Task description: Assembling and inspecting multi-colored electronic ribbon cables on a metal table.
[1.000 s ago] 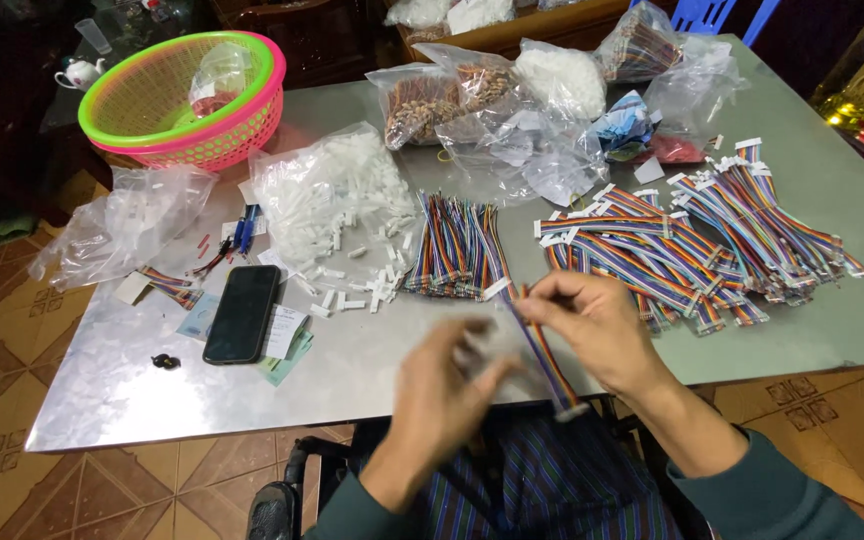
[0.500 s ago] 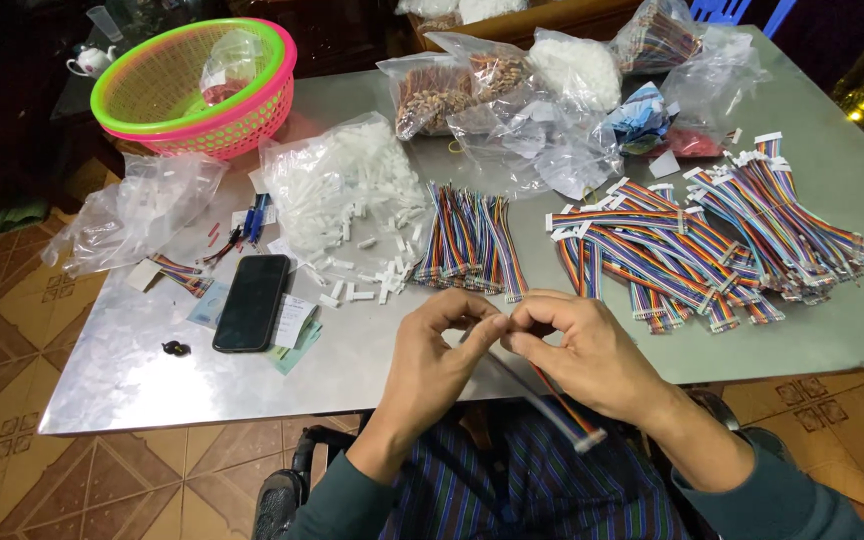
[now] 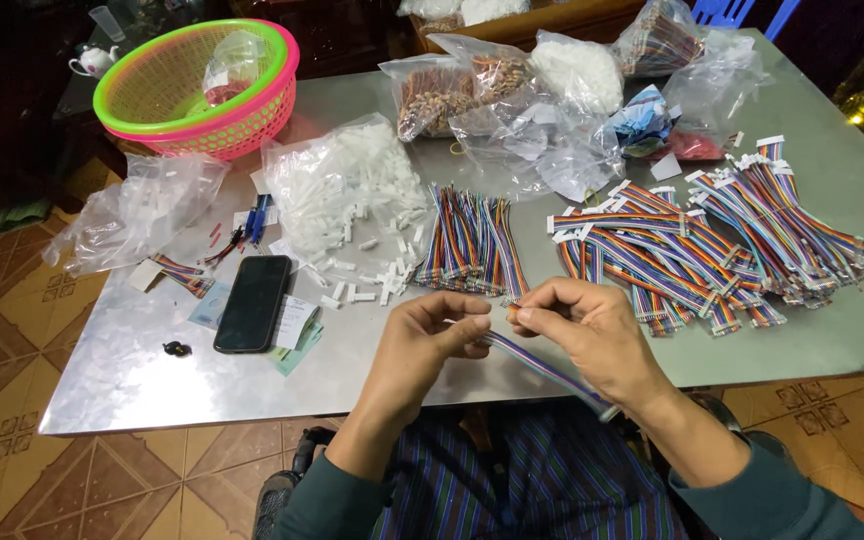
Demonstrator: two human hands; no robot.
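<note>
Pinched one rainbow ribbon cable (image 3: 542,365) at its near end between fingertips of left hand (image 3: 432,335) and right hand (image 3: 582,330), above table (image 3: 152,370) edge, probably to steady the wire tips.

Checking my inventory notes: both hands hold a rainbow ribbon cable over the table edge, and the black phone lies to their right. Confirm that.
Wrong on one point: in the head view the phone lies left of the hands. Left hand and right hand do hold the cable over the table edge.
</note>
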